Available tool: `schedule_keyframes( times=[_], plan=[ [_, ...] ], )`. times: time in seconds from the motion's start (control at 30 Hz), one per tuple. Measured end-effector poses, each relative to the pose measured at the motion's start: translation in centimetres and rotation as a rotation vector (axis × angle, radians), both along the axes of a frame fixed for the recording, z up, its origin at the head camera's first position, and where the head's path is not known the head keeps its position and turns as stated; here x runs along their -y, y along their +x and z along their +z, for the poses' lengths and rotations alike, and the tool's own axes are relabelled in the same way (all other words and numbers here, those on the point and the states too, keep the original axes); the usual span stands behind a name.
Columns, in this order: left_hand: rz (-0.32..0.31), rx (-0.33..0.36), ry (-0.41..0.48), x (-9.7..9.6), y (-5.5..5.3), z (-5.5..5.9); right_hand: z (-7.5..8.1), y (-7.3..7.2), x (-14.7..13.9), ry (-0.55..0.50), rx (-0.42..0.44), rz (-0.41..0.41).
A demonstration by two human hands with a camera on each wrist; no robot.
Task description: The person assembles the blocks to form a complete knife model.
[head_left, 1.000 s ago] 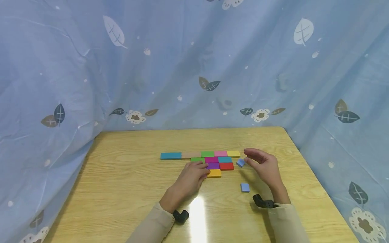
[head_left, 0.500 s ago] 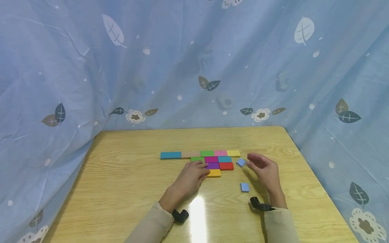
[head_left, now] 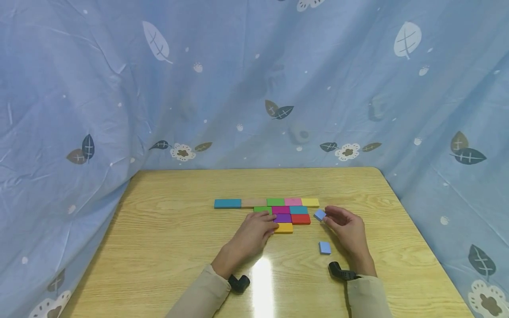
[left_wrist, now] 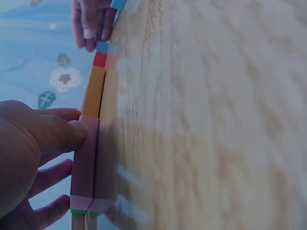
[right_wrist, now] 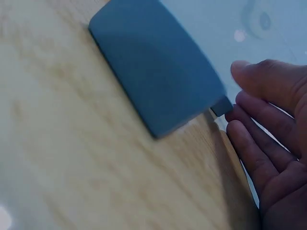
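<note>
Flat coloured blocks lie in adjoining rows on the table. My left hand [head_left: 254, 232] rests over their near left part with fingers spread, reaching the purple block [head_left: 282, 218] and the orange block [head_left: 284, 228]. In the left wrist view its thumb lies against a pink block [left_wrist: 85, 158], which the hand covers in the head view. To the right of the red block [head_left: 300, 219], a small light blue square block [head_left: 320, 215] sits turned at an angle. My right hand [head_left: 350, 229] is beside it, fingertips right at its edge, thumb and fingers apart. A second light blue block [head_left: 324, 248] lies nearer; it looms large in the right wrist view.
The back row runs from a long blue block [head_left: 228, 203] through a tan block [head_left: 254, 202] to a yellow block [head_left: 310, 202]. Behind the wooden table [head_left: 171, 247] hangs a blue patterned curtain [head_left: 230, 88]. Each wrist wears a black camera mount [head_left: 239, 284].
My right hand has drawn slightly back from the angled light blue block, then come up to it again, a little nearer me. The left hand stays on the blocks; the head view shifts slightly.
</note>
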State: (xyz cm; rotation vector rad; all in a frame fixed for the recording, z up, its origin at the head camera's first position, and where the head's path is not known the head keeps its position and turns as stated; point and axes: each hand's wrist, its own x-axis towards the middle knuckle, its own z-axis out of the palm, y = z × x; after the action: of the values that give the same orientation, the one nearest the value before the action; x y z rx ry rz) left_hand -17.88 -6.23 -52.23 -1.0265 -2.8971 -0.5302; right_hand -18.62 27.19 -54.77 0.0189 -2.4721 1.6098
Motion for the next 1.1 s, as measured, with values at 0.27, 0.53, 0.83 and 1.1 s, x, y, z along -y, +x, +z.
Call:
schedule_keyframes(
  times=[0.27,0.53,0.83,1.1],
  plan=[
    [-0.002,-0.003,-0.006,0.0,0.1,0.2,-0.5,0.0,0.0,0.056,-0.013,-0.011],
    [0.002,0.005,-0.005,-0.1,0.2,0.3,-0.3,0.2,0.3,0.051,-0.023,-0.011],
    [0.005,0.018,0.021,-0.1,0.1,0.3,-0.4,0.0,0.6,0.071,-0.039,-0.029],
    [0.006,0.02,0.042,-0.1,0.1,0.5,-0.1,0.0,1.1,0.093,-0.028,-0.072]
  ],
)
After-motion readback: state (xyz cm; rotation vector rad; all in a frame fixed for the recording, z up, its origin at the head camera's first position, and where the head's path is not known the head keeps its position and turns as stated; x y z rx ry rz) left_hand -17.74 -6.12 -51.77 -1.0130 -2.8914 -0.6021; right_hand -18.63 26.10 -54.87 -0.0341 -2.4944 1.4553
